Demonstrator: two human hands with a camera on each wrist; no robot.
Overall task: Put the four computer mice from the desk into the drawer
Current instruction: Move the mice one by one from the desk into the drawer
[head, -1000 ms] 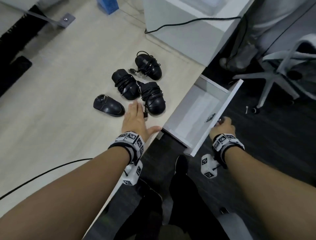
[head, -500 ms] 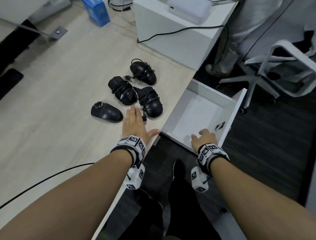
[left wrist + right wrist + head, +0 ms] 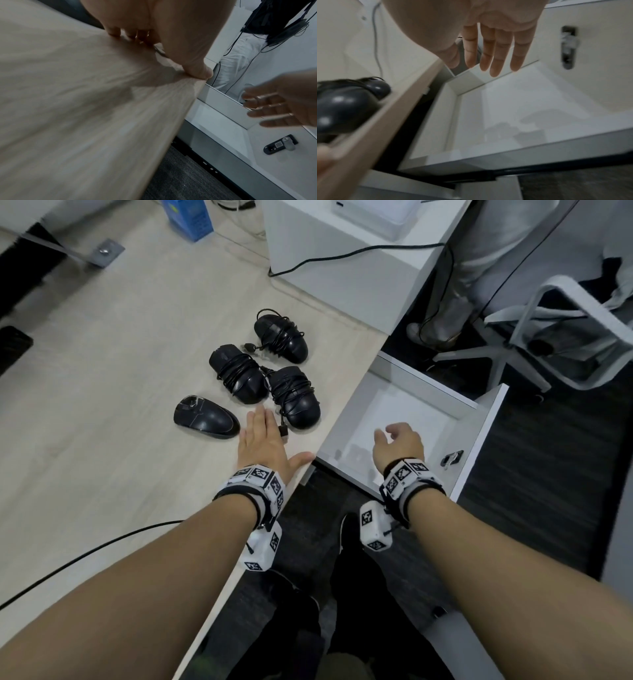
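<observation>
Head view: left grip [image 3: 262,436] spread flat beside four mice [image 3: 263,380]; right grip [image 3: 399,441] spread above drawer [image 3: 479,436].

Four black mice sit clustered on the pale surface [image 3: 102,392]: three cord-wrapped ones [image 3: 281,338] [image 3: 238,373] [image 3: 296,397] close together, a cordless one [image 3: 205,416] at their 8 o'clock. The white drawer [image 3: 479,436] stands pulled open at 3 o'clock, nothing in it.
</observation>
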